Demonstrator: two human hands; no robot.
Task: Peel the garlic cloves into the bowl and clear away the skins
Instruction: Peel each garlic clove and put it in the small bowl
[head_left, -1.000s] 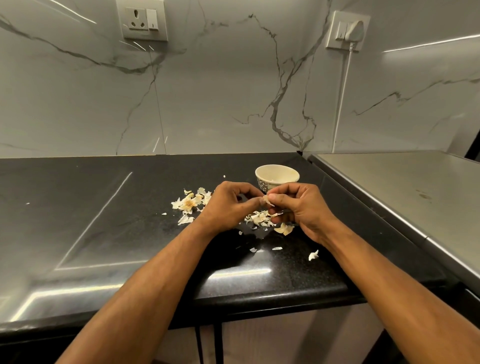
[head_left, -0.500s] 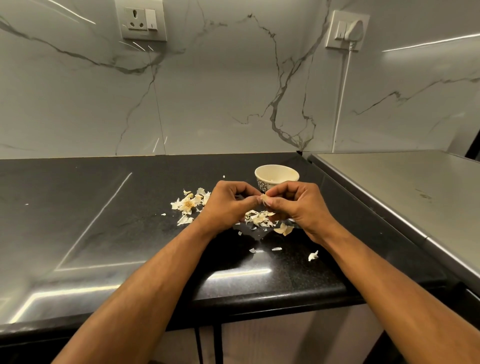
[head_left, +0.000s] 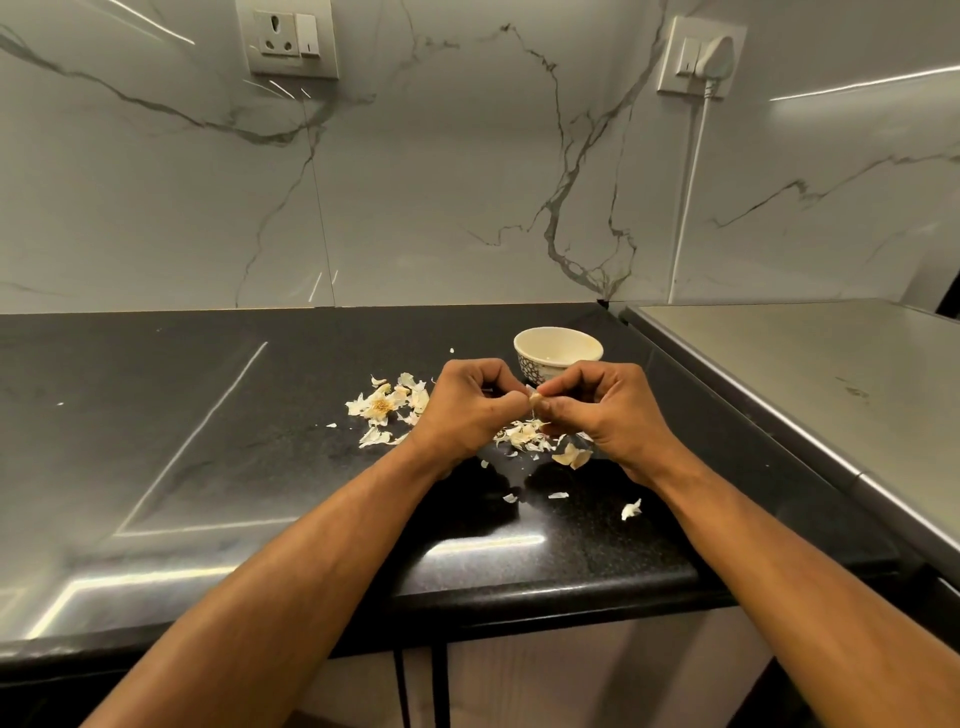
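Garlic clove (head_left: 535, 399) mostly hidden between curled fingers (head_left: 563, 402).

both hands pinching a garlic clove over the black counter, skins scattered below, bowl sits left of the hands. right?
Not quite: the head view shows the bowl behind the right hand, not left of the hands. Both it and the left hand do pinch the garlic clove above the skins.
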